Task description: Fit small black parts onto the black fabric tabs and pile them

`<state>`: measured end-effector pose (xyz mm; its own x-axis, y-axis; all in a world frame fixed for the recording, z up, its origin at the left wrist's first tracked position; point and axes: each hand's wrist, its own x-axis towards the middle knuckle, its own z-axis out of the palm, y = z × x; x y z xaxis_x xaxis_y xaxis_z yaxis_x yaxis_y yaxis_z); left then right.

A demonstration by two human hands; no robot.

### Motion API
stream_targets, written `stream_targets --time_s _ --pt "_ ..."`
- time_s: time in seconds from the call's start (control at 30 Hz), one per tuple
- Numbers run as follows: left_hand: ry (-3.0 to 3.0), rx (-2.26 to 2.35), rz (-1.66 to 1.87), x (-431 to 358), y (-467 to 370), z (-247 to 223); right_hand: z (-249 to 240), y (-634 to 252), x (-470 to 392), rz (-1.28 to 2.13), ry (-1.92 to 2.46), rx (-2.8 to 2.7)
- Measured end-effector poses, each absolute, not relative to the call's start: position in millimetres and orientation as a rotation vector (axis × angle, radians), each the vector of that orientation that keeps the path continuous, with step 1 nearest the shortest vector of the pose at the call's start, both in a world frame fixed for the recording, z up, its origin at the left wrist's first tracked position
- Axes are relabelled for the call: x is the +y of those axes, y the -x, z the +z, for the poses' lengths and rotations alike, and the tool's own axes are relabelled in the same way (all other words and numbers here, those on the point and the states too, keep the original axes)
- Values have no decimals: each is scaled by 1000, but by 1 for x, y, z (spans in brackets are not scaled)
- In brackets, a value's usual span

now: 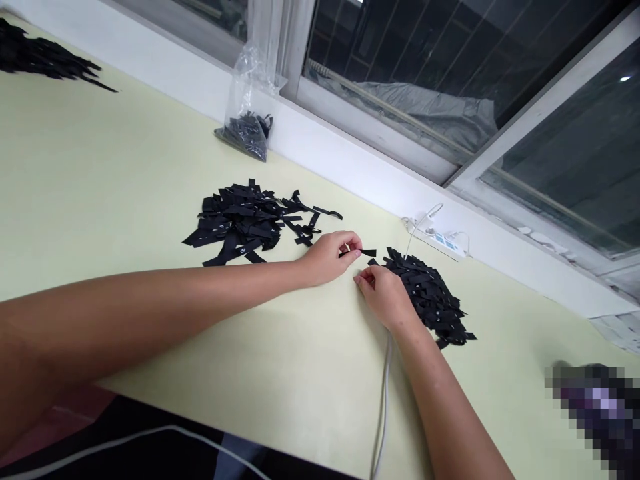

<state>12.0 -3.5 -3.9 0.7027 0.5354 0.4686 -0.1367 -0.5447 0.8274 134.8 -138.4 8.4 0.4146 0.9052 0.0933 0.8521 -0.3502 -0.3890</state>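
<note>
Head view: pinching a black strip (369,253) between left fingers (357,249), with one end jutting right past them, and right fingers (359,275) curled nearby.

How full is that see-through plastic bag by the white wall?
Partly full: thin black strips fill the bottom of the see-through plastic bag, but its upper part shows none.

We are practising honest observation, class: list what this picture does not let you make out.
All in the head view:
- Small pale marks on the heaped black fabric strips: too small to read.
- Middle of the short black strip in the left hand: hidden by fingers.
- Dark purple-black object, lower right: pixelated and cut off by the edge.
- Far-left black pile: cut off by the edge.
</note>
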Motion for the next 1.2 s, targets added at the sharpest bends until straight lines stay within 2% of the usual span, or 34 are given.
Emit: stream_targets --time_s 0.23,0.37,0.6,0.77,1.2 --pt "-1949 217 839 -5 -9 -3 8 -130 -138 119 2279 -1581" --pt "-1922 186 803 -5 -7 -3 7 -133 -139 155 2150 -1406" --pt "-1854 107 721 -5 -7 -5 -1 -139 -134 438 1716 -976" --pt "-1787 37 676 -5 -9 -6 1 -131 -131 574 1579 -865" --pt "-1768 115 667 -3 -9 -7 6 -130 -134 613 1440 -818"
